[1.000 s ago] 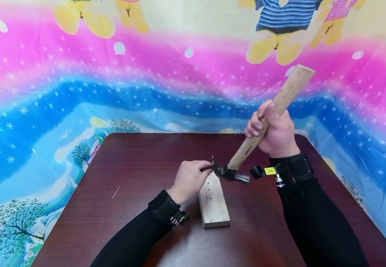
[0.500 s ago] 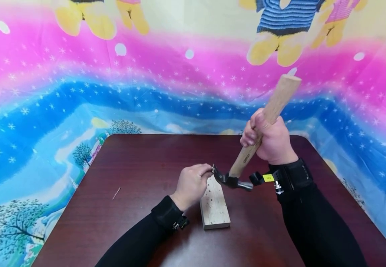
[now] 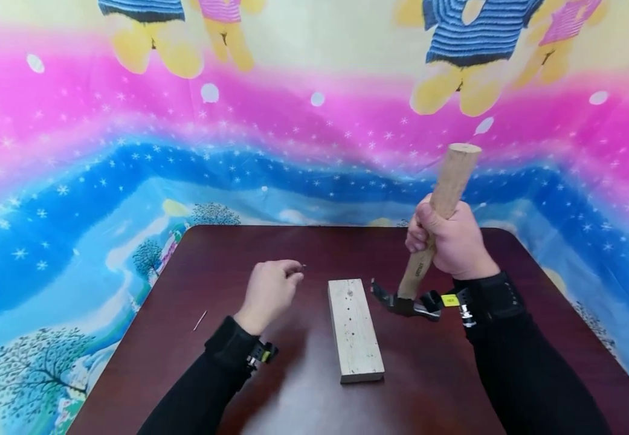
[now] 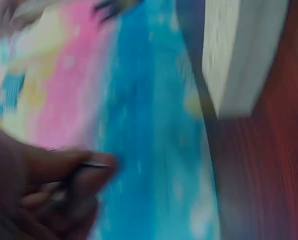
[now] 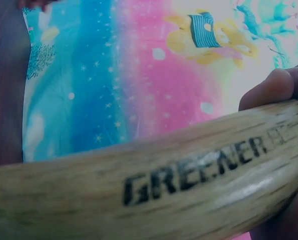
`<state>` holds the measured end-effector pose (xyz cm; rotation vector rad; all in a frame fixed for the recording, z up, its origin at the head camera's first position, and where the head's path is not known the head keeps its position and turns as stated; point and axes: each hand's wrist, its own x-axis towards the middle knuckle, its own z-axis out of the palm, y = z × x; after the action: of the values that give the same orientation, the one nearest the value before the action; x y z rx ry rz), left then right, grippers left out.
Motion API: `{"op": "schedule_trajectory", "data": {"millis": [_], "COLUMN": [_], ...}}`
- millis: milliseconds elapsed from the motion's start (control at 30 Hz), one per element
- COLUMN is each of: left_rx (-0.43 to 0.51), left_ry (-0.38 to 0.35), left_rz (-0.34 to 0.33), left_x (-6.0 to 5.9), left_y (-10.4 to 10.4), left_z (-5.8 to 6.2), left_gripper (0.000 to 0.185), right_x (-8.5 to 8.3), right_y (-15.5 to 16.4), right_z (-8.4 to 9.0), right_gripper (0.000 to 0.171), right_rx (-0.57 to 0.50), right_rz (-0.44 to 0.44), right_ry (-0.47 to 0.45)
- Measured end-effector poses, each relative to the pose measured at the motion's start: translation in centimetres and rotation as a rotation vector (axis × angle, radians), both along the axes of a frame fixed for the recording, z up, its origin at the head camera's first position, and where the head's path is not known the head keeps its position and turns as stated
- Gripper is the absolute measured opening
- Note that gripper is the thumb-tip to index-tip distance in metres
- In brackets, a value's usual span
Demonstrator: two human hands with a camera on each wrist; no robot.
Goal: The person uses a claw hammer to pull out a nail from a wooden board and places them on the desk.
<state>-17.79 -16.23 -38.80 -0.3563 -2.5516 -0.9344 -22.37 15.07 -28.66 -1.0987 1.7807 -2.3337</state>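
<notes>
My right hand [image 3: 455,241] grips the wooden handle of a claw hammer [image 3: 416,269], head down and claw facing left, above the table right of a pale wooden block [image 3: 358,344]. Printed lettering shows on the hammer handle [image 5: 199,170] in the right wrist view. Several small dark holes run along the block's top. To the left of the block, my left hand [image 3: 267,293] is raised, pinching a small nail [image 3: 304,266] between thumb and fingers. The left wrist view is blurred, but a shiny bit of the nail [image 4: 94,164] shows at the fingertips.
Another thin nail [image 3: 200,320] lies on the dark red-brown table [image 3: 156,374], left of my left hand. A printed cloth [image 3: 303,157] hangs behind the table and along its sides.
My left hand has drawn away leftward from the hammer's claw and the block, carrying the nail. The hammer has shifted right and its handle stands more upright. The whole block is now uncovered.
</notes>
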Motion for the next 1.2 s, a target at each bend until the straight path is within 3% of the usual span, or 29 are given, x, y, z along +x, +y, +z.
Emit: {"op": "schedule_trajectory", "data": {"millis": [100,200,333,433,533,700,1033,1200], "left_rx": [-0.084,-0.149,-0.226,-0.274,-0.302,-0.310,-0.252,-0.269], "left_ry": [-0.160,-0.225,-0.268,-0.337,-0.409,-0.496,-0.604,-0.641], "left_rz": [0.097,0.194,0.288,0.316,0.332,0.364,0.397,0.388], "left_x": [0.4,1.0,0.7,0.7,1.0,1.9,0.9,0.7], "left_y": [-4.9,-9.8,-13.7,-15.7,-17.2,-19.1,-19.1,-18.9], "left_z": [-0.1,-0.2,-0.4,-0.8,-1.6,-3.1,-4.6,-5.5], "left_gripper": [0.014,0.015,0.015,0.033,0.044,0.044,0.036,0.028], "right_x": [0.1,0.1,0.3,0.3,0.1,-0.2,0.0,0.2], "right_y": [-0.2,0.0,1.5,1.8,1.3,-0.2,0.3,0.4], "right_z": [-0.3,-0.6,-0.3,-0.3,-0.6,-1.2,-0.9,-1.0], "right_gripper": [0.027,0.026,0.023,0.021,0.020,0.021,0.020,0.021], "right_rx": [-0.051,-0.089,-0.108,-0.092,-0.086,-0.096,-0.095,-0.084], "right_rz": [0.010,0.028,0.034,0.053,0.076,0.100,0.060,0.054], "right_ry": [-0.027,-0.042,-0.041,-0.030,-0.031,-0.045,-0.045,-0.055]}}
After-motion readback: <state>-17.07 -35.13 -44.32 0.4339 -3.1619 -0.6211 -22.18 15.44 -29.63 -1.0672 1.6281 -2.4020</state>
